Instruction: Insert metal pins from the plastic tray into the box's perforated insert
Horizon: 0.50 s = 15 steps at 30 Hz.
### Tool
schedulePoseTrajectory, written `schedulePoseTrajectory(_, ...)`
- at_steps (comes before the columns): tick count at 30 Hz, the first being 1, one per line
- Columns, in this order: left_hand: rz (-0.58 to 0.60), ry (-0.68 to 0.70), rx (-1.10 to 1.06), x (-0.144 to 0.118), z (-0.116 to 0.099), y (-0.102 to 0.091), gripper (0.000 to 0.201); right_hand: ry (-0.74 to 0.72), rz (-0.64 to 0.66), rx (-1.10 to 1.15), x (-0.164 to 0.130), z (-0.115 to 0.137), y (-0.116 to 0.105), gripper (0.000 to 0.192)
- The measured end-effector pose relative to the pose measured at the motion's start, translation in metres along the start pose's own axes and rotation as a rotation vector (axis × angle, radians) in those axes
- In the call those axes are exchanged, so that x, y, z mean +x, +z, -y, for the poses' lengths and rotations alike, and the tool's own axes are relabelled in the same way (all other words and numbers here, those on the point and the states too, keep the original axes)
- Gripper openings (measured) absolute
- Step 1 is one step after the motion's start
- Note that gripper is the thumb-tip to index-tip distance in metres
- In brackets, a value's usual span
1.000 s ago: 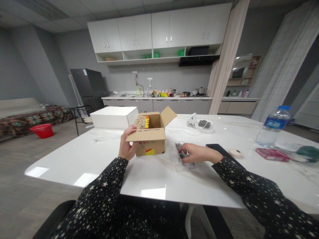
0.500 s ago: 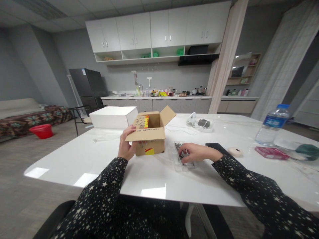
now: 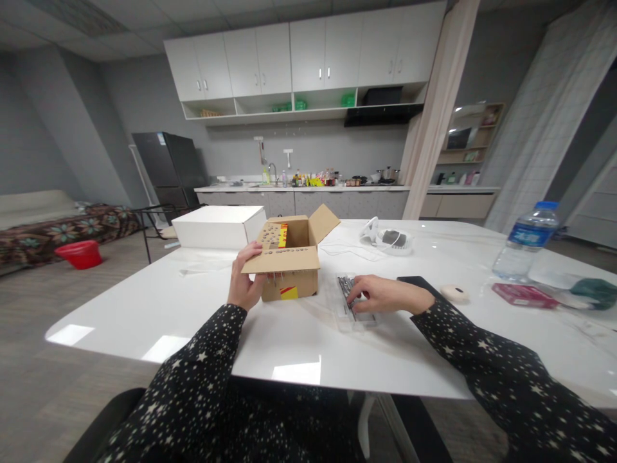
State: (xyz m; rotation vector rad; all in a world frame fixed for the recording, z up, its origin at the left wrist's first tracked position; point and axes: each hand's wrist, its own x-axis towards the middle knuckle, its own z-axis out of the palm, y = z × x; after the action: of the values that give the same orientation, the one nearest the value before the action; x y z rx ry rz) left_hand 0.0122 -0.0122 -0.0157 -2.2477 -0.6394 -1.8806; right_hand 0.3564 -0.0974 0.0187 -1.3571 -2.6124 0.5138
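Observation:
My left hand point(image 3: 246, 276) is wrapped round the near left corner of an open cardboard box point(image 3: 294, 286), its thumb under the front flap and its fingers on top. A row of small metal heads runs along that flap, and thin metal points stick out below it. More heads dot the left flap. To the right of the box, my right hand point(image 3: 380, 294) reaches into a clear plastic case point(image 3: 343, 320). Its thumb and fingers are pinched together over slim metal screws or nails point(image 3: 344, 285). Whatever lies between the fingertips is hidden.
A white box point(image 3: 219, 228) stands behind and left. A white corded device point(image 3: 393, 240) lies at the back. To the right are a dark flat object point(image 3: 419, 283), a round cream case point(image 3: 454, 294), a pink box point(image 3: 523, 296) and a water bottle point(image 3: 525, 244).
My right hand has shifted slightly within the plastic case, its fingers drawing closer together. My left hand and the cardboard box have stayed put.

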Motion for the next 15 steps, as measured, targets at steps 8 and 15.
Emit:
schedulePoseTrajectory(8, -0.002, 0.005, -0.013, 0.0, 0.001, 0.0, 0.031, -0.061, -0.035, -0.059, 0.0, 0.002, 0.003, 0.022)
schedulePoseTrajectory(15, 0.001, 0.001, 0.0, 0.0, 0.001, 0.0, 0.032, -0.075, -0.031, -0.032, -0.002, 0.01, 0.0, 0.025)
